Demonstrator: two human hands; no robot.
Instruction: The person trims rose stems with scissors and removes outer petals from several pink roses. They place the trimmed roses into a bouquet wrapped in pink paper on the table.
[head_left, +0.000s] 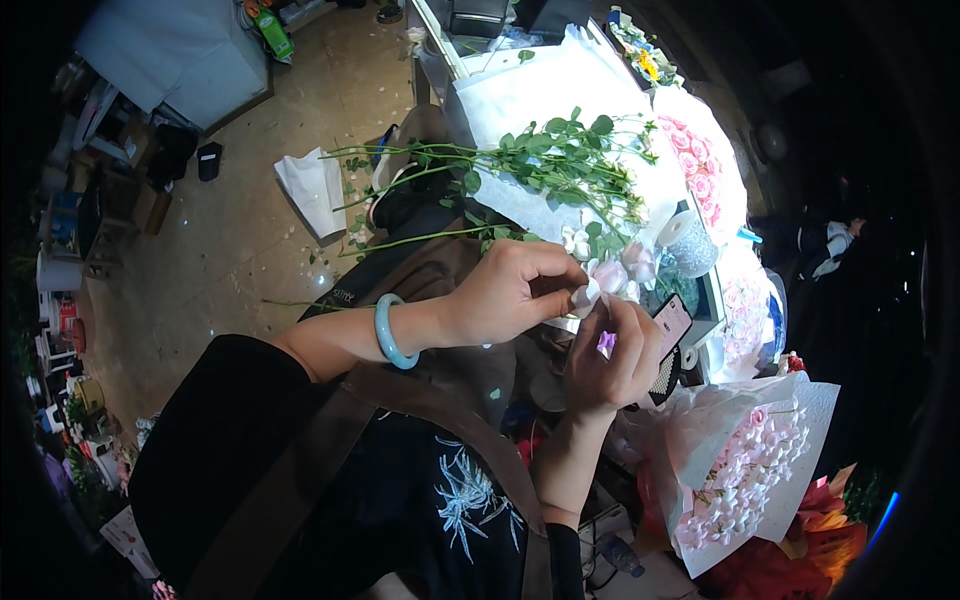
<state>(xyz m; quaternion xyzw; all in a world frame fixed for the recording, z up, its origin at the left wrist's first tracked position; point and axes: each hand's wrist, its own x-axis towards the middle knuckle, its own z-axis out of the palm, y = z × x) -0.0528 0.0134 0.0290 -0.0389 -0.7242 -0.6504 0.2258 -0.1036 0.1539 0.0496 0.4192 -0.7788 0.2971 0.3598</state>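
Note:
My left hand (499, 292), with a pale green bangle on its wrist, pinches a whitish petal (585, 296) between thumb and fingers. Close against it, my right hand (619, 356) has its fingers curled at the base of pale pink rose blooms (609, 276); its exact hold is partly hidden. A small purple thing (606, 343) shows by the right fingers. Beyond my hands, long leafy rose stems (555, 161) lie across white wrapping paper (547, 86). A phone with a lit screen (673, 322) is just right of my right hand.
A roll of tape (676, 228) and a glittery silver cylinder (694, 247) stand on the table. Pink rose bouquets (694, 161) line its far side; a wrapped pink bouquet (742, 480) is at lower right. White paper (311, 191) and scattered petals lie on the floor.

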